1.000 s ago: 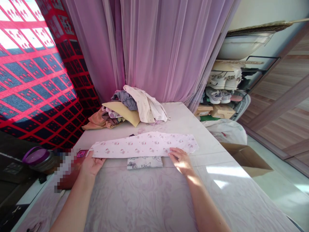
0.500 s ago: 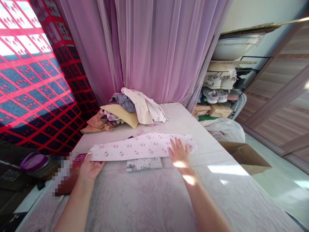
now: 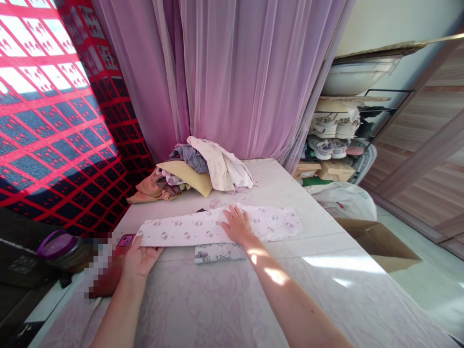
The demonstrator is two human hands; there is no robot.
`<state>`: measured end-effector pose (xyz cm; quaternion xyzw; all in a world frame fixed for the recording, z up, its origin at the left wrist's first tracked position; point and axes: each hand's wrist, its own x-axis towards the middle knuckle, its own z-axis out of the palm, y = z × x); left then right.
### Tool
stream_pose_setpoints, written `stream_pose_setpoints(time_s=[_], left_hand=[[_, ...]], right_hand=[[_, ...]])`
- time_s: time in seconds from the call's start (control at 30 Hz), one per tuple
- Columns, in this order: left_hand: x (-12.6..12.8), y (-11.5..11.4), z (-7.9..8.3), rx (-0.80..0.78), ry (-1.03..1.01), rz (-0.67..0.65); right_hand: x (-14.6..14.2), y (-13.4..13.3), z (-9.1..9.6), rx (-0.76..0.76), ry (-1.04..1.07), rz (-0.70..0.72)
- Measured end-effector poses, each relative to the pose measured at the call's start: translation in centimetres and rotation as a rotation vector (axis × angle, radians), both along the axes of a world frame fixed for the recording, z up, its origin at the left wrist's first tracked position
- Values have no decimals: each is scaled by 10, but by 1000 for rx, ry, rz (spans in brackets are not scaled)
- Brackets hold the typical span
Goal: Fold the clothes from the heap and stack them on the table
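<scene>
A pair of pale pink pajama pants (image 3: 195,229) with a small cartoon print lies folded lengthwise across the table. My left hand (image 3: 141,256) holds its narrow left end, thumb above and fingers beneath the cloth. Flat on top, near the middle, rests my right hand (image 3: 237,226) with its fingers spread. Under the pants, a folded grey-white cloth (image 3: 217,253) with dark printing sticks out toward me; the rest of it is covered. A bit of dark fabric peeks out behind the pants.
A heap of clothes (image 3: 195,174) lies at the table's back edge before the purple curtain (image 3: 232,72). Left of my left hand is a red phone (image 3: 125,240), partly pixelated. A purple-lidded jar (image 3: 58,246) stands further left. An open cardboard box (image 3: 377,241) and a shoe rack (image 3: 329,130) are at right.
My right hand has slid left along the pants, from near the right end to the middle. My left hand keeps its hold on the left end. The view has shifted slightly.
</scene>
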<state>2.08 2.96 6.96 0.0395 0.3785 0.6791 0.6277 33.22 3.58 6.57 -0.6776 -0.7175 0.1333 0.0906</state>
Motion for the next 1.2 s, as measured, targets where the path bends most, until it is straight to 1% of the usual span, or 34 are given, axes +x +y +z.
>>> stream_pose_setpoints(time_s=[0.1, 0.17, 0.27, 0.33, 0.43, 0.5, 0.53, 0.57, 0.63, 0.7, 0.73, 0.77, 0.83, 0.9, 0.93, 1.0, 1.07, 1.13, 1.2], left_hand=[[1, 1, 3, 29, -28, -10], [2, 3, 10, 82, -42, -29], [8, 7, 27, 167, -41, -92], [14, 9, 42, 172, -17, -132], [29, 10, 63, 187, 24, -186], [44, 10, 74, 227, 42, -236], [54, 10, 77, 242, 51, -267], [65, 11, 79, 237, 63, -289], [91, 12, 79, 193, 104, -313], [120, 10, 73, 132, 166, -305], [134, 9, 68, 118, 200, -331], [148, 6, 63, 104, 250, -363], [169, -2, 51, 98, 371, -435], [180, -10, 42, 138, 466, -484], [181, -12, 38, 168, 518, -492], [174, -14, 32, 223, 674, -477], [156, -10, 27, 248, 932, -427], [133, -4, 22, 206, 1235, -390], [112, 3, 18, 95, 1507, -451]], right_hand=[[-4, -4, 3, 30, -15, -4], [-8, -8, 5, 65, -11, 22], [-14, -13, 7, 50, 15, 91], [-16, -15, 7, 42, 44, 109], [-16, -16, 13, 99, 161, 38], [-17, -17, 22, 135, 342, -51], [-18, -17, 26, 134, 472, -88], [-19, -17, 31, 112, 624, -121], [-21, -18, 39, 10, 952, -183], [-22, -18, 44, -124, 1242, -254], [-21, -17, 45, -185, 1357, -293], [-19, -17, 45, -236, 1447, -333], [-14, -17, 43, -303, 1551, -390], [-8, -17, 37, -319, 1553, -395], [-4, -16, 33, -309, 1511, -384], [2, -15, 25, -258, 1335, -377], [6, -13, 18, -177, 1063, -407], [8, -10, 13, -90, 773, -427], [7, -9, 11, -16, 556, -415]])
